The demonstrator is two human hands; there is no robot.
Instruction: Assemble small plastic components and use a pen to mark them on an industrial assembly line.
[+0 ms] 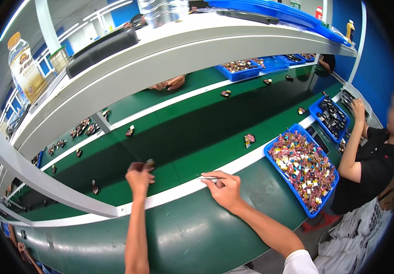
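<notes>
My left hand (138, 180) is over the near edge of the green conveyor belt (183, 162), its fingers drawn together and smeared by motion. A small blurred grey-and-dark part (150, 162) shows at its fingertips. My right hand (224, 188) is above the white rail (185, 188) and pinches thin metal tweezers (208, 177), tips pointing left toward my left hand. Several small wired components lie along the belt. Among them are a pinkish one (249, 139) right of my hands and a dark one (95, 187) to the left.
A blue tray (270, 155) heaped with components stands on the green worktable (183, 237) at right. Beyond it is another blue tray (314, 114) of black parts, with a co-worker (361, 169) alongside. Across the belt, another person's hands (171, 83) show under the shelf (160, 68).
</notes>
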